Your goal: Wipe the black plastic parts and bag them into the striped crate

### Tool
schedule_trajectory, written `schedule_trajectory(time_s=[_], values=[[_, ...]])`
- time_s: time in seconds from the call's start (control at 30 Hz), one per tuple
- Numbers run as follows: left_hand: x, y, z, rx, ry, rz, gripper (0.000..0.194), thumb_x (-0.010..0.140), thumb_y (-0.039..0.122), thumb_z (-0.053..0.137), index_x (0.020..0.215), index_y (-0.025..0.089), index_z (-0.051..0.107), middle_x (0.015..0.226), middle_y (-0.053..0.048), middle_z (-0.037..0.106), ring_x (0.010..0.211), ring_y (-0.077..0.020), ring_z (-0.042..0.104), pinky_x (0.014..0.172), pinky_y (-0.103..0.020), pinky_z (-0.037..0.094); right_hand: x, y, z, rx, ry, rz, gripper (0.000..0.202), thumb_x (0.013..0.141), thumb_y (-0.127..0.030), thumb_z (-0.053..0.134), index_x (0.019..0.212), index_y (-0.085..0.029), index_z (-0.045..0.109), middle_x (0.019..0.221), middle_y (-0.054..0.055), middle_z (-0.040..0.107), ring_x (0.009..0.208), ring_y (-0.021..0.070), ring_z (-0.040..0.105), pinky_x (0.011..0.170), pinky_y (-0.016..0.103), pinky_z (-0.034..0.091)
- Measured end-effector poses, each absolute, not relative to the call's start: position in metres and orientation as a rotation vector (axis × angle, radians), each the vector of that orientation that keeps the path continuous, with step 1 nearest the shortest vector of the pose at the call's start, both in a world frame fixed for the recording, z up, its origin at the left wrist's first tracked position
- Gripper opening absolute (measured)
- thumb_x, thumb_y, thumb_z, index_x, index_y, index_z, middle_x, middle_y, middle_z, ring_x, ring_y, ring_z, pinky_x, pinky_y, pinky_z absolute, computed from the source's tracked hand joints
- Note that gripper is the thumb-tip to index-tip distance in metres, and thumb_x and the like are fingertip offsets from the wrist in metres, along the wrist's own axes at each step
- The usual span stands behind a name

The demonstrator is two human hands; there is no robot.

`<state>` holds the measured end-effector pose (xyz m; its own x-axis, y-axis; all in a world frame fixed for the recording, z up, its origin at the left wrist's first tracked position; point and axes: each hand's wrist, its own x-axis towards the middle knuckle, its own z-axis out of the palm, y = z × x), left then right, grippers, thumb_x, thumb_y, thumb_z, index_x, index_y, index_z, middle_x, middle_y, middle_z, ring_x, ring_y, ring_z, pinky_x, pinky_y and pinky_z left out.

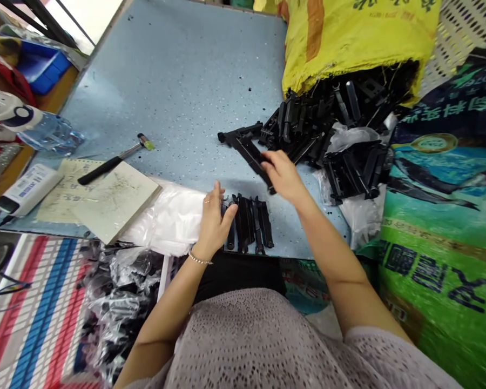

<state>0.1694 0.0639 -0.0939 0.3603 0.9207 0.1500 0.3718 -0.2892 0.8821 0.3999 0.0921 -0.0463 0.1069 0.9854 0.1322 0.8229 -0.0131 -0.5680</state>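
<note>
My right hand [282,175] has its fingers closed on the near end of a long black plastic part [249,154], which lies slanted at the edge of a loose heap of similar black parts [295,121]. Close to the table's front edge, several black parts [251,224] lie side by side in a row. At the left end of that row is my left hand [215,219], thumb and fingers apart, partly hiding the leftmost part. A stack of clear plastic bags [174,213] lies just left of it.
A yellow woven sack [360,38] spills the heap at the back right. On the left are a hammer [109,165], a whitish square block [117,202], a white device [30,189] and a water bottle [44,129]. A striped basket [36,302] and a green sack [441,232] flank me.
</note>
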Motion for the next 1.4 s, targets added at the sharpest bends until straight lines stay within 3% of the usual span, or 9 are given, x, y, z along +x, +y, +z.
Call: schedule_trajectory(time_s=[0.1, 0.2, 0.33, 0.5, 0.7, 0.9, 1.03, 1.17, 1.4], values=[[0.171, 0.063, -0.080, 1.481, 0.981, 1.030, 0.077, 0.099, 0.058, 0.044, 0.162, 0.027, 0.011, 0.155, -0.014, 0.041, 0.136, -0.0255, 0.048, 0.115, -0.043, 0.039, 0.359, 0.051, -0.038, -1.564, -1.780, 0.718, 0.029, 0.105, -0.038, 0.043, 0.114, -0.022, 0.065, 0.104, 0.007, 0.066, 0.100, 0.0221, 0.062, 0.090, 0.037, 0.049], [0.167, 0.057, -0.069, 1.340, 1.077, 0.991, 0.065, 0.098, 0.053, 0.050, 0.155, 0.027, 0.032, 0.150, -0.010, 0.048, 0.139, -0.0261, 0.046, 0.119, -0.041, 0.035, 0.340, 0.035, -0.038, -1.526, -1.836, 0.669, 0.040, 0.106, -0.049, 0.037, 0.097, -0.021, 0.064, 0.091, 0.006, 0.064, 0.086, 0.0193, 0.061, 0.078, 0.032, 0.048], [0.161, 0.051, -0.066, 1.325, 1.004, 0.876, 0.054, 0.097, 0.050, 0.053, 0.145, 0.025, 0.047, 0.146, -0.009, 0.054, 0.137, -0.0266, 0.048, 0.118, -0.041, 0.036, 0.338, 0.056, -0.046, -1.580, -2.015, 0.313, 0.053, 0.103, -0.062, 0.032, 0.099, -0.018, 0.061, 0.101, 0.013, 0.065, 0.093, 0.0241, 0.059, 0.073, 0.034, 0.043], [0.161, 0.060, -0.067, 1.254, 1.047, 0.971, 0.045, 0.096, 0.048, 0.054, 0.132, 0.020, 0.058, 0.127, -0.008, 0.065, 0.121, -0.0236, 0.058, 0.107, -0.036, 0.045, 0.329, 0.065, -0.049, -1.763, -1.999, 0.468, 0.054, 0.106, -0.058, 0.023, 0.086, -0.021, 0.057, 0.080, 0.004, 0.064, 0.070, 0.0175, 0.055, 0.062, 0.030, 0.034], [0.153, 0.071, -0.066, 1.256, 1.200, 0.983, 0.036, 0.097, 0.045, 0.050, 0.116, 0.019, 0.065, 0.109, -0.006, 0.070, 0.103, -0.0198, 0.063, 0.094, -0.031, 0.050, 0.313, 0.008, -0.062, -1.314, -2.356, 0.518, 0.049, 0.105, -0.056, 0.035, 0.084, -0.020, 0.059, 0.080, 0.005, 0.064, 0.071, 0.0174, 0.055, 0.061, 0.030, 0.035], [0.125, 0.070, -0.077, 1.754, 1.497, 0.519, 0.048, 0.100, 0.049, 0.041, 0.130, 0.016, 0.059, 0.098, -0.012, 0.073, 0.091, -0.0293, 0.069, 0.080, -0.038, 0.051, 0.343, 0.003, -0.070, -1.544, -2.149, 0.615, 0.050, 0.107, -0.052, 0.028, 0.084, -0.020, 0.059, 0.078, 0.003, 0.063, 0.071, 0.0160, 0.057, 0.061, 0.029, 0.038], [0.131, 0.065, -0.083, 2.022, 1.644, 0.109, 0.049, 0.102, 0.044, 0.033, 0.130, 0.014, 0.060, 0.087, -0.015, 0.074, 0.085, -0.0362, 0.073, 0.076, -0.042, 0.050, 0.361, 0.002, -0.073, -1.945, -1.977, 0.454, 0.044, 0.094, -0.058, 0.055, 0.113, -0.018, 0.058, 0.106, 0.012, 0.063, 0.094, 0.0261, 0.060, 0.075, 0.036, 0.047], [0.163, 0.057, -0.096, 2.100, 1.638, -0.004, 0.056, 0.104, 0.045, 0.026, 0.139, 0.011, 0.054, 0.083, -0.017, 0.075, 0.080, -0.0347, 0.074, 0.073, -0.042, 0.053, 0.374, -0.004, -0.078, -2.197, -1.978, 0.353, 0.042, 0.084, -0.040, 0.065, 0.116, -0.014, 0.058, 0.113, 0.018, 0.060, 0.105, 0.0345, 0.058, 0.083, 0.043, 0.048], [0.173, 0.053, -0.102, 2.205, 1.668, -0.117, 0.068, 0.103, 0.053, 0.028, 0.155, 0.012, 0.036, 0.077, -0.017, 0.074, 0.073, -0.0340, 0.074, 0.070, -0.043, 0.054, 0.418, -0.006, -0.060, -2.430, -1.777, 0.770, 0.035, 0.088, -0.036, 0.064, 0.116, -0.018, 0.055, 0.094, 0.011, 0.071, 0.078, 0.0265, 0.066, 0.065, 0.034, 0.043]])
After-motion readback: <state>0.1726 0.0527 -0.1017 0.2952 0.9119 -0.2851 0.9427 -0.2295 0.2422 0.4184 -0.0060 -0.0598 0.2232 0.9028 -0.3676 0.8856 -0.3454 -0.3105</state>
